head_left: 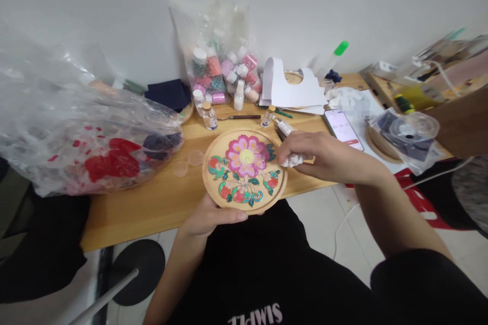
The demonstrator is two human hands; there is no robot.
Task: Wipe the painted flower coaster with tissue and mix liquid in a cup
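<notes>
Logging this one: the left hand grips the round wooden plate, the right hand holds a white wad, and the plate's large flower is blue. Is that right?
Not quite: the large flower is pink, not blue, as the head view shows. The left hand does grip the round wooden plate, and the right hand holds a white wad.

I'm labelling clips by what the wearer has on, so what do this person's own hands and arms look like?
The left hand and right hand are bare, with no gloves, rings or watch visible. The right arm has a short black sleeve; the left sleeve is out of view. The black shirt carries pale lettering.
</notes>
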